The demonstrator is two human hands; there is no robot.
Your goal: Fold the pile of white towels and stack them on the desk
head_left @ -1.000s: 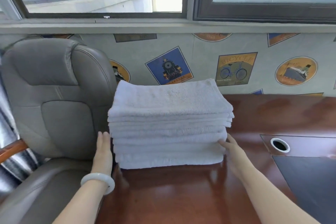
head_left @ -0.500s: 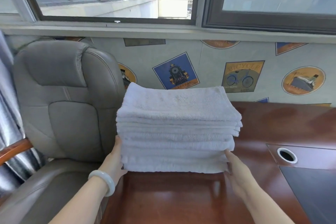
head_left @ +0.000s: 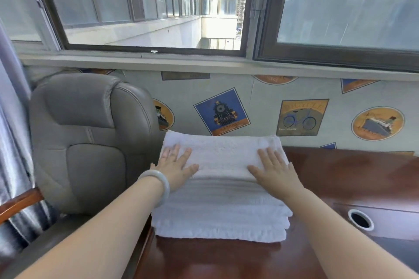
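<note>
A tall stack of folded white towels (head_left: 221, 210) stands on the dark wooden desk (head_left: 353, 179), near its left edge. My left hand (head_left: 175, 165), with a pale bangle on the wrist, lies flat with spread fingers on the left part of the top towel. My right hand (head_left: 275, 171) lies flat on the right part of the top towel, fingers straight. Both palms press down on the stack.
A grey leather chair (head_left: 90, 142) stands right beside the desk on the left. A round cable hole (head_left: 360, 219) sits in the desk at the right. A wall with picture wallpaper (head_left: 222, 112) and windows lies behind the stack.
Both hands left the lower sides of the stack and moved up onto the top towel, palms down. The camera view tilted upward.
</note>
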